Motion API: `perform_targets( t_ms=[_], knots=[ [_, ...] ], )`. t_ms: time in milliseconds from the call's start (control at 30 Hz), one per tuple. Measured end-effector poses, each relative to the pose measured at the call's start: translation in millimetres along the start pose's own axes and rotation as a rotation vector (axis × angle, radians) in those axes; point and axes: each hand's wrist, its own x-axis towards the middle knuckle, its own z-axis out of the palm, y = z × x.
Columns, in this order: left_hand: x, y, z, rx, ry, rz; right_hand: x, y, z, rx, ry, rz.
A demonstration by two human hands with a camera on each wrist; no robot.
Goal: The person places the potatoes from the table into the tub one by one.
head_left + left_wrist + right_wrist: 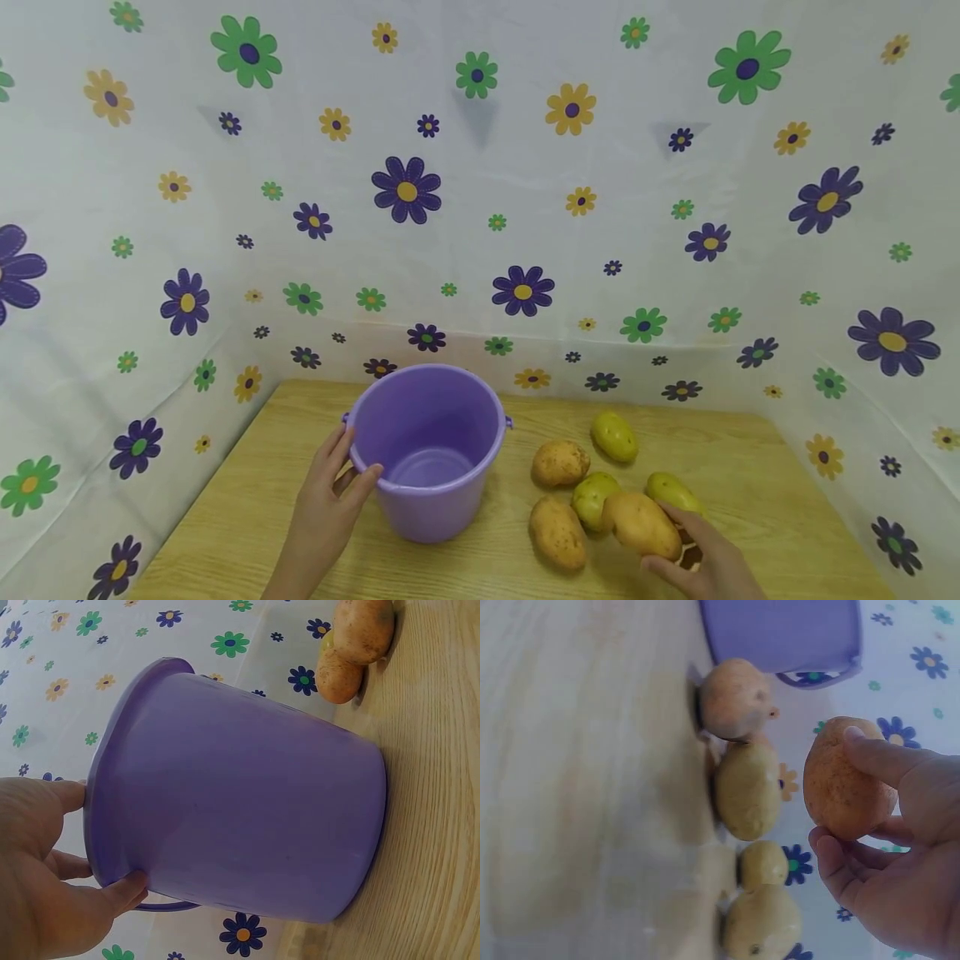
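A purple plastic bucket stands upright on the table. My left hand grips its rim at the left side, thumb and fingers on either side of the edge; the left wrist view shows the bucket wall close up. Between the thumb and fingers of my right hand is a brown potato, held above the table in the right wrist view. Two brown potatoes, one farther back and one nearer, lie right of the bucket. Smooth yellow-green potatoes lie beside them, one partly behind the held potato.
The wooden table is enclosed at the back and sides by a white flower-printed cloth. A purple handle hangs by the bucket's wall in the right wrist view.
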Motion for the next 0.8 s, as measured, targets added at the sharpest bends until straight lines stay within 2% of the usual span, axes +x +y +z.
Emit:
perform_targets(
  t_ms=[200, 500, 800],
  knots=[
    [0.0, 0.1, -0.7, 0.014, 0.002, 0.012, 3.8, -7.9, -9.0, -0.045, 0.087, -0.108],
    [0.2, 2.8, -1.2, 0.023, -0.011, -0.009, 7.4, -25.6, -25.6, -0.056, 0.065, -0.077],
    [-0.7, 3.4, -0.8, 0.019, 0.002, 0.018, 13.1, -38.6, -42.1, -0.095, 0.053, -0.095]
  ],
)
